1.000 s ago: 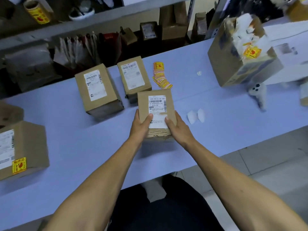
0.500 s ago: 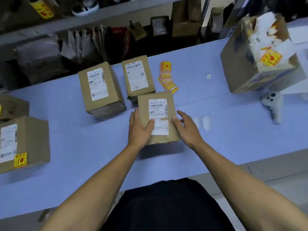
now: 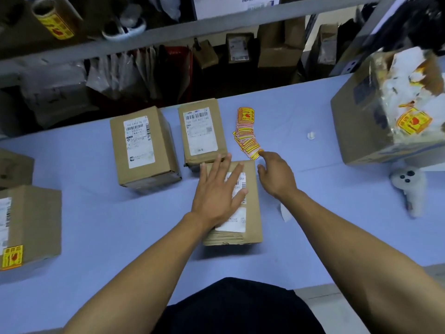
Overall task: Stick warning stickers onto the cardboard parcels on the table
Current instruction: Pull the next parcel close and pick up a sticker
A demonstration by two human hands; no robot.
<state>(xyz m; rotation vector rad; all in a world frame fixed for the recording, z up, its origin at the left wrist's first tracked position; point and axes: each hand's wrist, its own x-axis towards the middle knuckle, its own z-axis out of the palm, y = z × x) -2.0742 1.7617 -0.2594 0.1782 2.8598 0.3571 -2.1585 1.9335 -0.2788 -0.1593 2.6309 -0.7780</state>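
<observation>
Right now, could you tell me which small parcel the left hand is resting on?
The nearest parcel, under the flat left hand; the two behind go untouched.

Left hand [image 3: 218, 194] no longer clasping the near parcel [image 3: 250, 213] by its side; now spread flat on top, fingers straight across the label. Right hand [image 3: 277, 174] off the parcel's other side, moved up and away, forefinger now at the nearest of the fanned warning stickers [image 3: 246, 132], just beyond the parcel's far right corner.
</observation>
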